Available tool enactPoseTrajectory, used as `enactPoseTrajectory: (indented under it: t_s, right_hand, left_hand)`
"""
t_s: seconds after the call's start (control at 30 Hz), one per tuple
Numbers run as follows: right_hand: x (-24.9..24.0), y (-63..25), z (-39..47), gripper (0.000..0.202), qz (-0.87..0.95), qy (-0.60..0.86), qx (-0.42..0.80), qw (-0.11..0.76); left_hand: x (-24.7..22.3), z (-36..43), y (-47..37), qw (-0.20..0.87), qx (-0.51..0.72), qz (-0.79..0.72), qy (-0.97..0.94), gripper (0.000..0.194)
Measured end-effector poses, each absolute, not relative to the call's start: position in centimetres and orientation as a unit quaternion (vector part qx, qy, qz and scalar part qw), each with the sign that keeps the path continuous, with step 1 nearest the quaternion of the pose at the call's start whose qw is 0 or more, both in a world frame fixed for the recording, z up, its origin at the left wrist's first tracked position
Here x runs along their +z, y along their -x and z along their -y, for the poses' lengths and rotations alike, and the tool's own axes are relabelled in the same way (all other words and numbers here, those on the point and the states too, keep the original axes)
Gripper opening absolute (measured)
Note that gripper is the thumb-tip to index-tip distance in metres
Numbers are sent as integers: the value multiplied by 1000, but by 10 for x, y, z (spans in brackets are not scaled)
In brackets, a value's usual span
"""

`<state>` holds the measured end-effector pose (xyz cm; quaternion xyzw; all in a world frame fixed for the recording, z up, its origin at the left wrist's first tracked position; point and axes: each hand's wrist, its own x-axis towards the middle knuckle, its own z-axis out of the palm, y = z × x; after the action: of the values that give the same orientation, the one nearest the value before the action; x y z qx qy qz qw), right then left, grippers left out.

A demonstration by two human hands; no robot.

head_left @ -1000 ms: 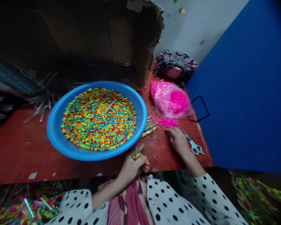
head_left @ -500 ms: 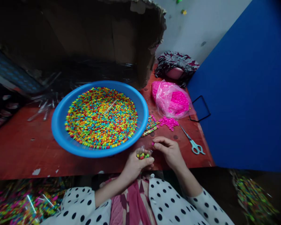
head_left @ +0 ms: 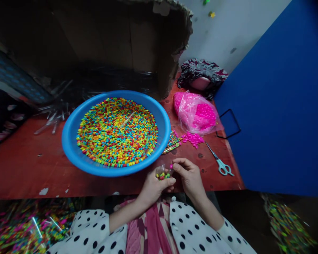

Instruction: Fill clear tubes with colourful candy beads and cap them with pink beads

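Observation:
My left hand [head_left: 152, 187] is closed around a bunch of clear plastic tubes [head_left: 163, 174] with small coloured candies in them. The tubes' open-looking ends point up past my thumb. Between the thumb and forefinger of my right hand [head_left: 192, 180] is a small pink cap [head_left: 171, 166], right at the top of one tube. Whether the cap is seated on that tube I cannot tell. Just beyond my hands stands a blue basin [head_left: 66, 141] full of bright candies, with a clear tube [head_left: 127, 120] lying on top of them.
Loose pink caps [head_left: 192, 139] lie beside filled tubes [head_left: 172, 144], in front of a plastic bag of pink caps [head_left: 197, 113]. Scissors [head_left: 222, 165] rest at the right. A large cardboard box [head_left: 143, 46] stands behind the basin, a blue panel [head_left: 275, 106] at the right.
My right hand has moved slightly toward my left hand, bringing the pink cap to the end of a tube. The whole view has shifted a little.

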<state>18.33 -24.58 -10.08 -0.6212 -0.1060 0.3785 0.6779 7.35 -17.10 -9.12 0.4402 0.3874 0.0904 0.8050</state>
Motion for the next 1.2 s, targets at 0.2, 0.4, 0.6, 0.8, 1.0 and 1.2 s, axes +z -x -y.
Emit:
enactPoseTrajectory:
  t_s: [0.2,0.4,0.6,0.8,1.0,1.2]
  right_hand:
    - [-99,-178,250,23,138,626,388,662]
    - [-98,-190,254,20,214,645,376,630]
    - [-93,-192,257,15,337,672,308,584]
    - [-94,-191,259,16,425,679,240,549]
    - [-105,-186,262,24,478,668,157,548]
    - [-105,-182,263,23,514,654,101,545]
  left_hand:
    - [-88,171,-74,805,92,-387,-440,43]
    - [-90,171,-73,798,97,-391,-448,42]
    - [-91,171,-73,798,99,-393,-446,40]
    - [-93,170,-72,796,104,-390,-451,40]
    - [-95,169,-68,809,82,-345,-468,29]
    - [-97,171,-66,800,72,-362,-474,28]
